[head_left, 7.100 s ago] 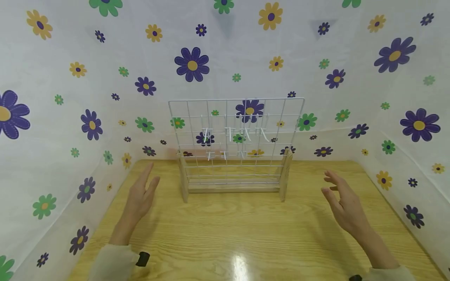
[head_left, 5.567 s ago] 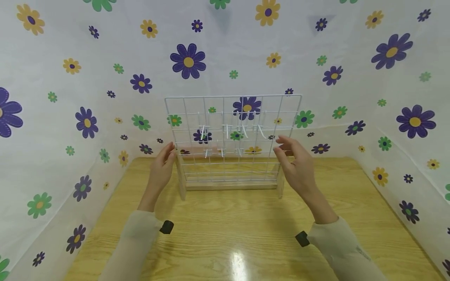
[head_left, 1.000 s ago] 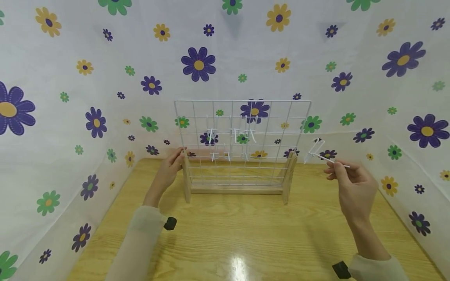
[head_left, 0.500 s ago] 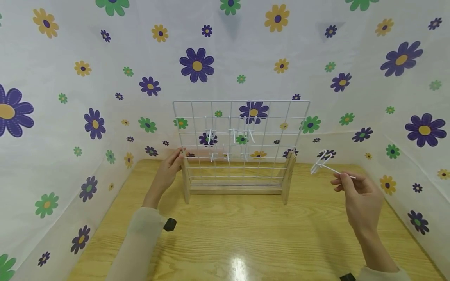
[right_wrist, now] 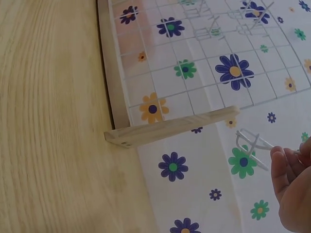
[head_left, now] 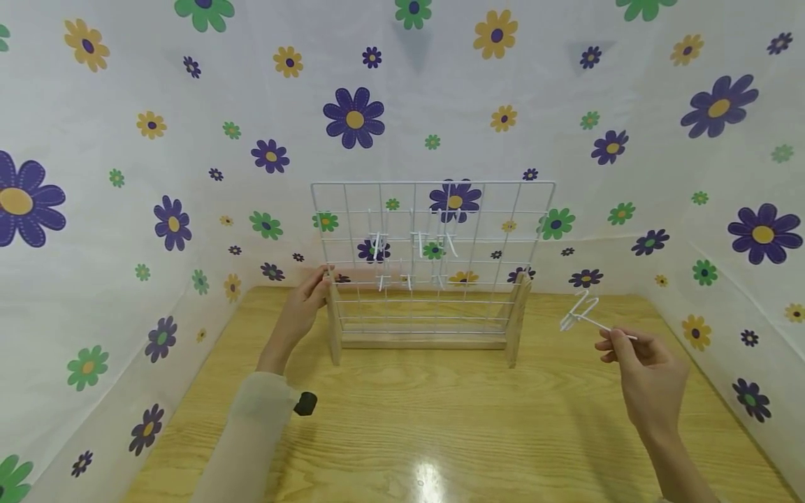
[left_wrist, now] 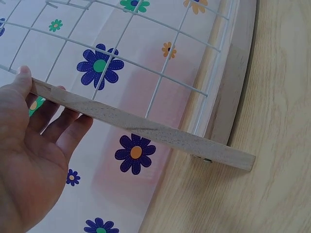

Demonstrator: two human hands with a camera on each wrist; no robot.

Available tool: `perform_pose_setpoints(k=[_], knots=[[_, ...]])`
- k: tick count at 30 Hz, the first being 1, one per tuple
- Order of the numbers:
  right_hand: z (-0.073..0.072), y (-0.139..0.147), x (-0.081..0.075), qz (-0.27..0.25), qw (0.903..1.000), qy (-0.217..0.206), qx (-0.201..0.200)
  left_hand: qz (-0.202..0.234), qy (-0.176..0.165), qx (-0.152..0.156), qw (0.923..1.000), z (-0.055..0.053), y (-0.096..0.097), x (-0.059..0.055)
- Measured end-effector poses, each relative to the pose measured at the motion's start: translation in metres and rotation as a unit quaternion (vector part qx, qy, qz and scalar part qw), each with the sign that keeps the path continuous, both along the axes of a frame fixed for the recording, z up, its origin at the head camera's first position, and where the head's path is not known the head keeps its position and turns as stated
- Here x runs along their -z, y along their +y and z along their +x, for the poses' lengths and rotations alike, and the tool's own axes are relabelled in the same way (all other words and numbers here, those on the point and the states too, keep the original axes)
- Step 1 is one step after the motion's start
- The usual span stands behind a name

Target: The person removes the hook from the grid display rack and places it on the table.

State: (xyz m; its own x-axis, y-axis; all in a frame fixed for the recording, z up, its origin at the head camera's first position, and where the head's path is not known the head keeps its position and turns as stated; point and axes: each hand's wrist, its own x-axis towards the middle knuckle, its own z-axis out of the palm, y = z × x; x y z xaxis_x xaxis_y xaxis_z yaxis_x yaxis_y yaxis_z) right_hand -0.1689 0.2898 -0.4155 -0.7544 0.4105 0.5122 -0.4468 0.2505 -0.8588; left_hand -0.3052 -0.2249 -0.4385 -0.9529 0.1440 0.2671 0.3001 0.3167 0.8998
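Wire hook (head_left: 594, 323), white and slim, is held off the grid (head_left: 434, 182) at its four o'clock, its long prong pinched between the thumb and fingers of the right hand (head_left: 654, 381). At nine o'clock the left hand (head_left: 298, 314) grips the upper end of the left upright (left_wrist: 146, 124), thumb and fingers set about the wood. The step in hand looks to be handling this single hook while the frame is steadied; the next move probably calls for a firm left hold and a light pinch that keeps the free end clear of other wires. That end carries two bent arms rising toward one o'clock. Other hooks (head_left: 420, 244), similarly white and thin, hang near the grid's centre. Its wires form straight-sided cells; the right upright (head_left: 518, 318), at four o'clock, is pale, flat wood, and the table (head_left: 402, 412) shows a glossy yellow grain.
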Motion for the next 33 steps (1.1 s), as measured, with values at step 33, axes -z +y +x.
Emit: perform_pose_setpoints(k=[33], knots=[[0.023, 0.015, 0.051, 0.128, 0.9825, -0.131, 0.034, 0.006, -0.002, 0.002, 1.0000, 0.000, 0.000, 0.001]])
